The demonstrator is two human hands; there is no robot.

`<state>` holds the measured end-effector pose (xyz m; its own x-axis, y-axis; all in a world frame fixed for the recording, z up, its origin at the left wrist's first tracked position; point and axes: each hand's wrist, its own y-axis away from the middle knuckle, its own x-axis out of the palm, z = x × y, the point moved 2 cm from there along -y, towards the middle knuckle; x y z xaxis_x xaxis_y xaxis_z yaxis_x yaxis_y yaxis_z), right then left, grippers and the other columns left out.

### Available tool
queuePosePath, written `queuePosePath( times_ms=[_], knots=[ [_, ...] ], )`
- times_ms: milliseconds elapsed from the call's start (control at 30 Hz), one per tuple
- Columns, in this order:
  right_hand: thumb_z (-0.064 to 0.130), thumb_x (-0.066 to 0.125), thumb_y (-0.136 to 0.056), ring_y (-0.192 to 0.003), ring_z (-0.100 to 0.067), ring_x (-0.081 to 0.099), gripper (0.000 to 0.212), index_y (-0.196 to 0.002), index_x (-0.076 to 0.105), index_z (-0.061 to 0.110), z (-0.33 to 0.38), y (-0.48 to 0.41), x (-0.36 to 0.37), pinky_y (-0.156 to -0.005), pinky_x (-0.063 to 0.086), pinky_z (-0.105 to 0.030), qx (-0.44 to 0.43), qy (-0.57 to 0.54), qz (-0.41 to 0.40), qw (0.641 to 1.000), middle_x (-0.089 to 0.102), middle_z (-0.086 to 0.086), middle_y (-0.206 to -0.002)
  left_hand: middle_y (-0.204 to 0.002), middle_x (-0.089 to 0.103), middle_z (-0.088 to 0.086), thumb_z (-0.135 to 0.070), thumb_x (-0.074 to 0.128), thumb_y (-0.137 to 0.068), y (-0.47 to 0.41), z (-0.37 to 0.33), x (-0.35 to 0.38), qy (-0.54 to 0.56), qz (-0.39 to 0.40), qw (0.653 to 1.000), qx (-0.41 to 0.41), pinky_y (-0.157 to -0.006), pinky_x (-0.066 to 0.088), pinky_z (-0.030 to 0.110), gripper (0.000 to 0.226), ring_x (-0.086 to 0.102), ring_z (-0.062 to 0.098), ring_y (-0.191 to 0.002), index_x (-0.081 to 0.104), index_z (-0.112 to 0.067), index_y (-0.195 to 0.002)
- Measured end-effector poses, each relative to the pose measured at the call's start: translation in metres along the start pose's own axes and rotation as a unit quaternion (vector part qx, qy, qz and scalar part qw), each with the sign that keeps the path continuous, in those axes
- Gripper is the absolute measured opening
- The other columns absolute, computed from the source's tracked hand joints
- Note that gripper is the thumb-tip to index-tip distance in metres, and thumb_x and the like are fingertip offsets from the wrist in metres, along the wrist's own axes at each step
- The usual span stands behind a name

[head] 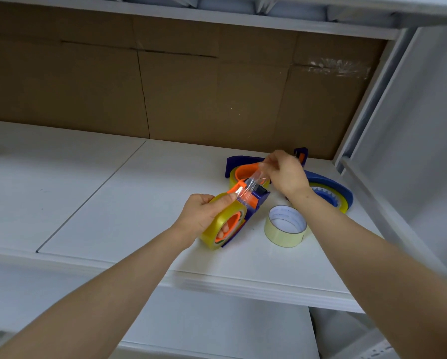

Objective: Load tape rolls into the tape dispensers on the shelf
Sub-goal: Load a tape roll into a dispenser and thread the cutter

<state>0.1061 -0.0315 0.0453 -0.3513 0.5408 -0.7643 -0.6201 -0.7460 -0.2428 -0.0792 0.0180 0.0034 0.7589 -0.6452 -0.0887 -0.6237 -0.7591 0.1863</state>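
A white shelf point(113, 203) carries everything toward its right end. Nearest, the left hand point(204, 216) grips a yellowish tape roll point(217, 229) seated on the orange hub of a blue dispenser point(256, 200), held tilted. Just right of it a loose roll point(284, 238) lies flat; the faint print inside its core is too small to read. Above the dispenser's nose the right hand point(287, 177) pinches a clear strip point(253, 180) running up from the roll. Behind, partly hidden by that hand, lie a second dispenser point(243, 160) and a third dispenser point(328, 181), both carrying tape. Brown cardboard point(191, 86) lines the back.
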Motion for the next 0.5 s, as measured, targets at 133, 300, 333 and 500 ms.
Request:
queuePosePath(
  times_ms=[133, 300, 333, 500],
  knots=[
    [0.024, 0.048, -0.094, -0.095, -0.029, 0.066, 0.025, -0.112, 0.053, 0.007, -0.001, -0.008, 0.011, -0.085, 0.054, -0.045, 0.144, -0.125, -0.017, 0.982, 0.068, -0.011, -0.103, -0.051, 0.067, -0.001, -0.040, 0.066, -0.081, 0.001, 0.000, 0.005, 0.000, 0.009, 1.000, 0.014, -0.046, 0.052, 0.020, 0.032, 0.061, 0.010, -0.041, 0.064, -0.008, -0.075],
    [0.032, 0.037, -0.098, -0.082, -0.028, 0.068, 0.036, -0.114, 0.046, 0.001, 0.004, -0.022, -0.026, -0.066, 0.046, -0.031, 0.124, -0.007, -0.082, 0.989, 0.069, -0.014, -0.095, -0.049, 0.065, 0.002, -0.043, 0.065, -0.080, 0.001, 0.001, 0.004, -0.013, -0.010, 1.000, 0.019, -0.047, 0.052, 0.022, 0.038, 0.059, 0.015, -0.041, 0.064, -0.007, -0.071],
    [0.038, 0.036, -0.098, -0.064, -0.021, 0.069, 0.041, -0.109, 0.050, 0.002, 0.004, -0.024, -0.030, -0.058, 0.049, -0.028, 0.132, -0.028, -0.047, 0.990, 0.071, -0.014, -0.083, -0.051, 0.066, 0.002, -0.044, 0.065, -0.080, 0.000, 0.001, 0.003, -0.018, -0.014, 1.000, 0.021, -0.050, 0.052, 0.023, 0.038, 0.060, 0.015, -0.044, 0.064, -0.008, -0.070],
    [0.060, 0.043, -0.087, -0.076, -0.020, 0.063, 0.056, -0.100, 0.062, 0.009, -0.003, -0.007, -0.020, -0.056, 0.043, -0.027, 0.194, -0.165, 0.124, 0.959, 0.070, -0.008, -0.087, -0.049, 0.066, -0.002, -0.043, 0.066, -0.080, -0.003, 0.000, 0.006, -0.029, -0.015, 0.999, 0.029, -0.047, 0.051, 0.018, 0.035, 0.060, 0.009, -0.042, 0.064, -0.011, -0.068]
  ],
)
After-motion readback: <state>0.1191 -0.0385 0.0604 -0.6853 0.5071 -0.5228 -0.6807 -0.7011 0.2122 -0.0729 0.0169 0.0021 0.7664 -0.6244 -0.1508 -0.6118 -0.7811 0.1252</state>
